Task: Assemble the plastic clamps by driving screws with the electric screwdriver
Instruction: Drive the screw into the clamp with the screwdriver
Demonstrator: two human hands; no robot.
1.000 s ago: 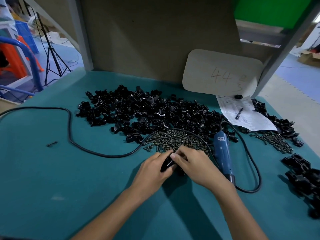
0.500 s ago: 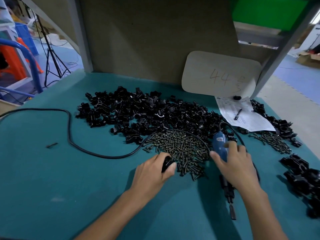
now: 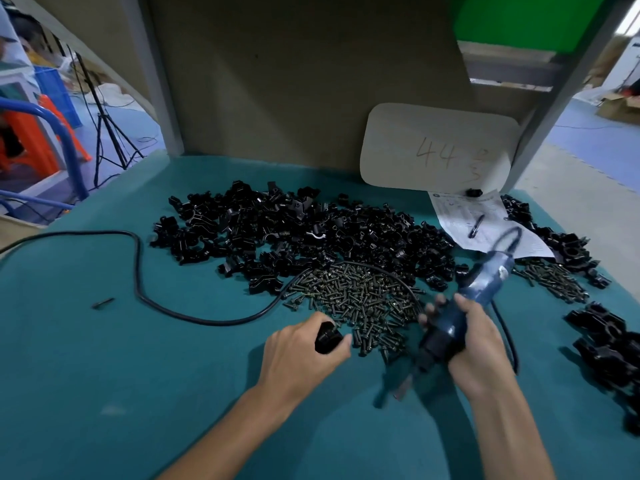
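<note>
My left hand point(image 3: 301, 355) grips a black plastic clamp point(image 3: 327, 337) on the teal table, just in front of a heap of dark screws point(image 3: 360, 299). My right hand point(image 3: 474, 344) holds the blue electric screwdriver point(image 3: 467, 306) lifted off the table and tilted, its bit point(image 3: 403, 388) pointing down and left, blurred by motion. The bit is to the right of the clamp and apart from it. A big pile of loose black clamp parts point(image 3: 294, 233) lies behind the screws.
The screwdriver's black cable point(image 3: 138, 271) loops across the left of the table. A paper sheet with a pen point(image 3: 485, 223) and a white board marked 44 point(image 3: 436, 150) stand at the back right. More screws point(image 3: 554, 282) and assembled clamps point(image 3: 609, 344) lie at the right.
My right hand left the clamp, went right to the screwdriver, grasped it and lifted it off the table, swinging the bit toward the clamp. My left hand keeps the clamp in place.
</note>
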